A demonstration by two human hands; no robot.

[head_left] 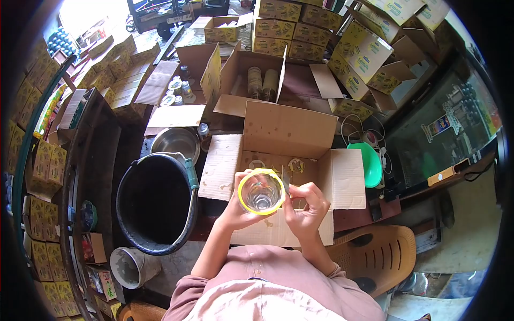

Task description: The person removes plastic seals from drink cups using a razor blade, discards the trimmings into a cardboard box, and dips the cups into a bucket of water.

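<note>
My left hand is wrapped round the side of a clear see-through container with a bright yellow rim, its round mouth facing up toward me. At the container's right edge, the fingers of my right hand are pinched together. A thin strip shows by those fingertips, but I cannot make out what it is. Both hands are above an open cardboard box with its flaps folded out. Inside it lie yellow-edged round pieces, partly hidden by my hands.
A black bucket stands left, beside a metal basin. Behind are open cartons, one with jars, another with stacked cylinders. A green bowl and glass case are right. A brown chair stands near me.
</note>
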